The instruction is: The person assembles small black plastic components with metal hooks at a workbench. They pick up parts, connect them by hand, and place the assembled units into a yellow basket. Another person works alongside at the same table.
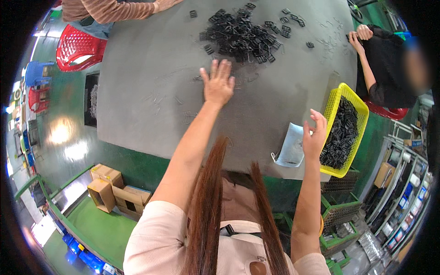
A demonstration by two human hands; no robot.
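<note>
My left hand lies flat and open on the grey table, fingers spread, just short of a heap of small black metal clips. My right hand is raised above the table's near right edge with fingers apart and nothing in it, next to a yellow basket filled with black clips. A light grey face mask lies on the table just left of that hand. Thin wire pieces are scattered on the table around my left hand.
A person in a striped sleeve reaches in at the far left; another person in black sits at the right. Red chairs stand at the left. Cardboard boxes sit on the green floor below. Shelving stands at the right.
</note>
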